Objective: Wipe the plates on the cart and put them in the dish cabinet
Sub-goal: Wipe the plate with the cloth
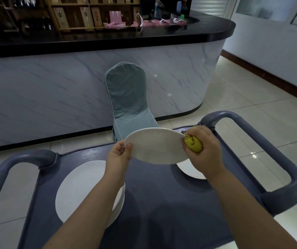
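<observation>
Nearest to us is one grey cart [162, 203] with two looped handles, one at each end. On its left side sits one stack of plates [83, 191]; we cannot count the plates in it, since only their edges show under the forearm. Above the cart we count two hands. The left hand [119, 155] pinches the left rim of one raised plate [156, 146], thumb on top, and holds it tilted in the air. The right hand [201, 146] is curled round one balled yellow-green cloth [194, 145], which touches the raised plate's right rim. Under that hand a lone plate [190, 169] lies on the cart, partly hidden. Beyond the cart stands one chair [128, 97] in a blue-grey cover, against one marble-fronted bench [54, 90] with a black top. Several pink bags [116, 19] lie on it.
</observation>
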A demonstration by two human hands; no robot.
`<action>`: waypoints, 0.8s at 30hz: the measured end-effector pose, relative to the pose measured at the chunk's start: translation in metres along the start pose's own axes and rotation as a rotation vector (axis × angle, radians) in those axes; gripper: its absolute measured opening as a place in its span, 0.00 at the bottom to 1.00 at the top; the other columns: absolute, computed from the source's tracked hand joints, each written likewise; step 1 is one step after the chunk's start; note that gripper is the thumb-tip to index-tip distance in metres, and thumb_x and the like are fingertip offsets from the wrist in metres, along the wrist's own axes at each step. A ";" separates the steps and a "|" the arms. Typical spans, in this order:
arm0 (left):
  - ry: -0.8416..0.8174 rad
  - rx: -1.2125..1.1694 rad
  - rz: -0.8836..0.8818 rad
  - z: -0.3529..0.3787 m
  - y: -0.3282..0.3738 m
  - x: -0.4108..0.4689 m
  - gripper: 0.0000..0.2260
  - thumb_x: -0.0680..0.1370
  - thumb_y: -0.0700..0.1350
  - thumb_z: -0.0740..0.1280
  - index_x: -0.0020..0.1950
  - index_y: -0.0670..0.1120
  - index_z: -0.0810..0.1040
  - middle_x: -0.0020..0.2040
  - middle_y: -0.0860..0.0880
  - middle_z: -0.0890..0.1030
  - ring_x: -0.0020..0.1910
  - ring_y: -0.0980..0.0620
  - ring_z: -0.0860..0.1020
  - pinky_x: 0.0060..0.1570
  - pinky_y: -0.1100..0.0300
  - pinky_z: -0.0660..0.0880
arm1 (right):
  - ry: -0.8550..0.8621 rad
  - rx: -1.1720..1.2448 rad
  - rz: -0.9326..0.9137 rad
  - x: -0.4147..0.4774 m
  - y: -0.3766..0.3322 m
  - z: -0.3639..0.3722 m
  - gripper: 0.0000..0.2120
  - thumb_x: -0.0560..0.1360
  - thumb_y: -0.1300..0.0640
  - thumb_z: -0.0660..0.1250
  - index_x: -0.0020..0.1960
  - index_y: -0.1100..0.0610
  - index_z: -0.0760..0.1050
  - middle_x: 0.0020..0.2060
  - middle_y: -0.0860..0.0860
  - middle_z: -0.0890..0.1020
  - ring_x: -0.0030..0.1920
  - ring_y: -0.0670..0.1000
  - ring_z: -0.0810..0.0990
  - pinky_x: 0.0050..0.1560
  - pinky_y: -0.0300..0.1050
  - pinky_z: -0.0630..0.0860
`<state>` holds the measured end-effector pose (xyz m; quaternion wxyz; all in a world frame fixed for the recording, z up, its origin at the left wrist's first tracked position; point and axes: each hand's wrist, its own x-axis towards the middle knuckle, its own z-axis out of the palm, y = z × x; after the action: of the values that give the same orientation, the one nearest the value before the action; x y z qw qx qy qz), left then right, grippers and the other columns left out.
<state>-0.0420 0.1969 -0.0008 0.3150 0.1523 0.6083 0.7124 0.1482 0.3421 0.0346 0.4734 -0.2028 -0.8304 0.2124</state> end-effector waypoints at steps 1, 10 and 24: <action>-0.035 -0.026 -0.052 -0.001 0.000 0.002 0.04 0.80 0.42 0.64 0.52 0.47 0.78 0.44 0.52 0.84 0.46 0.54 0.80 0.50 0.60 0.77 | -0.006 -0.043 -0.088 0.006 -0.001 -0.003 0.08 0.70 0.58 0.71 0.48 0.53 0.76 0.44 0.49 0.79 0.42 0.53 0.78 0.43 0.48 0.77; -0.250 -0.615 -0.571 -0.015 0.005 -0.014 0.15 0.77 0.37 0.58 0.63 0.36 0.74 0.60 0.32 0.78 0.60 0.36 0.78 0.55 0.44 0.78 | -0.117 -0.298 -0.534 0.040 -0.011 -0.020 0.11 0.71 0.57 0.70 0.52 0.53 0.73 0.45 0.57 0.80 0.41 0.57 0.78 0.40 0.48 0.75; 0.002 -0.604 -0.646 -0.027 0.010 -0.038 0.07 0.79 0.32 0.60 0.55 0.33 0.74 0.45 0.38 0.84 0.37 0.43 0.85 0.32 0.51 0.82 | -0.473 -0.295 -0.524 -0.002 0.013 -0.015 0.16 0.73 0.47 0.71 0.57 0.52 0.76 0.53 0.54 0.79 0.51 0.53 0.76 0.52 0.47 0.74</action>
<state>-0.0322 0.1518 0.0093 0.5512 -0.1454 0.3895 0.7234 0.1644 0.3540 0.0327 0.2729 0.0050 -0.9620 0.0035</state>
